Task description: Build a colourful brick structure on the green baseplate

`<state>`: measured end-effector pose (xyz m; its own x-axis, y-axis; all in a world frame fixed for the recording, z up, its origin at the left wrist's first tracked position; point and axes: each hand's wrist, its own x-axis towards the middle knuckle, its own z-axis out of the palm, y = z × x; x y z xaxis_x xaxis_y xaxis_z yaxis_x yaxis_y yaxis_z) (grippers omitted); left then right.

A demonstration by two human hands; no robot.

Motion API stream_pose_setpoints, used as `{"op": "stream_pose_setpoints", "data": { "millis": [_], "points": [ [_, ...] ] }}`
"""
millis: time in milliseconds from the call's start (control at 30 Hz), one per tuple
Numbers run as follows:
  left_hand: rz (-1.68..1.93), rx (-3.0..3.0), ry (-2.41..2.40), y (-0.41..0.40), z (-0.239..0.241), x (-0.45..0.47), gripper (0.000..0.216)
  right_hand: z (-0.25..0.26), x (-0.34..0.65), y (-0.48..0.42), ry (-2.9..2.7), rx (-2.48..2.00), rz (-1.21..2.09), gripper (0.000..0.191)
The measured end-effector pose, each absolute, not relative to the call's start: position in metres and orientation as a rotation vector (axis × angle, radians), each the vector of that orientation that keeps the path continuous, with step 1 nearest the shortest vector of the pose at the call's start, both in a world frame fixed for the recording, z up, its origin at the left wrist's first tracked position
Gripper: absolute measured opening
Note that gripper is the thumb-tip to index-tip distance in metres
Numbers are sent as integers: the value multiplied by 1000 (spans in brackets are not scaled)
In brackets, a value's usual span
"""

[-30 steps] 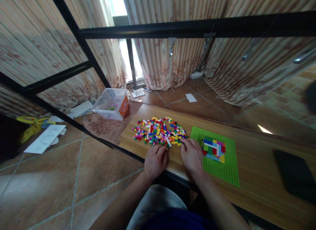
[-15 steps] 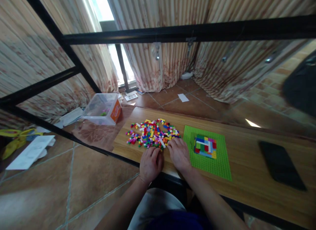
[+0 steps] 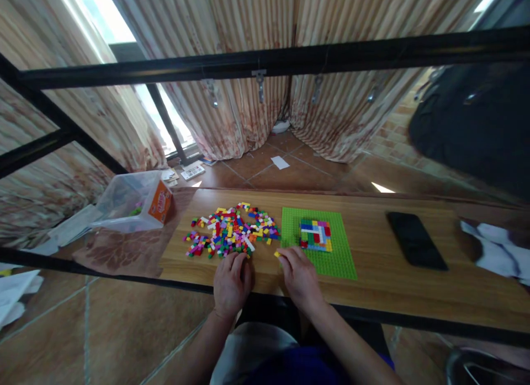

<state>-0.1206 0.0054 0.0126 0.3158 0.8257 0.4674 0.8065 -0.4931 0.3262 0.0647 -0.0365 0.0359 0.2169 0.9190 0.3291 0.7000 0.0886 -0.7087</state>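
A spread-out pile of small colourful toy bricks (image 3: 232, 228) lies on the wooden table. At its near edge rests my left hand (image 3: 232, 283), fingers curled together; what they hold, if anything, is hidden. My right hand (image 3: 301, 277) pinches a small yellow brick (image 3: 277, 254) between thumb and finger, just off the near left part of a green baseplate (image 3: 345, 252). On that baseplate sits a low, roughly square build (image 3: 316, 235) of bricks in several colours, with white and red ones in its middle.
A black phone (image 3: 416, 240) lies on the table (image 3: 372, 288) to the right, with crumpled white paper (image 3: 497, 247) beyond it. A clear plastic box (image 3: 128, 203) with an orange label stands at the left. A black metal bar (image 3: 232, 65) crosses in front of the curtains.
My right hand has drawn away from the pile toward the baseplate, and a yellow brick now shows in its fingertips. My left hand stays by the pile. The view has turned right.
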Motion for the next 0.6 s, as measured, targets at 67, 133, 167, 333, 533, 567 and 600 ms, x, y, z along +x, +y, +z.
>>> {"op": "stream_pose_setpoints", "data": {
  "millis": [67, 133, 167, 333, 533, 567, 600],
  "points": [
    [925, 2534, 1558, 6, 12, -121, 21, 37, 79, -50, -1446, -1701, 359, 27],
    [923, 2544, 1558, 6, 13, -121, 21, 37, 97, -61, -1346, -1751, 359, 28],
    [921, 2550, 1560, 6, 13, -121, 21, 37, 106, -65, -1289, -1784, 346, 29],
    [914, 2560, 1566, 7, 16, -120, 22, 35, 154, -74, -978, -1959, 300, 43],
    [898, 2556, 1564, 7, 17, -120, 21, 37, 178, -69, -909, -2021, 327, 44],
    [893, 2556, 1567, 8, 16, -120, 22, 38, 179, -67, -919, -2021, 331, 43],
    [889, 2555, 1568, 8, 16, -121, 22, 38, 178, -66, -930, -2016, 336, 42]
  ]
}}
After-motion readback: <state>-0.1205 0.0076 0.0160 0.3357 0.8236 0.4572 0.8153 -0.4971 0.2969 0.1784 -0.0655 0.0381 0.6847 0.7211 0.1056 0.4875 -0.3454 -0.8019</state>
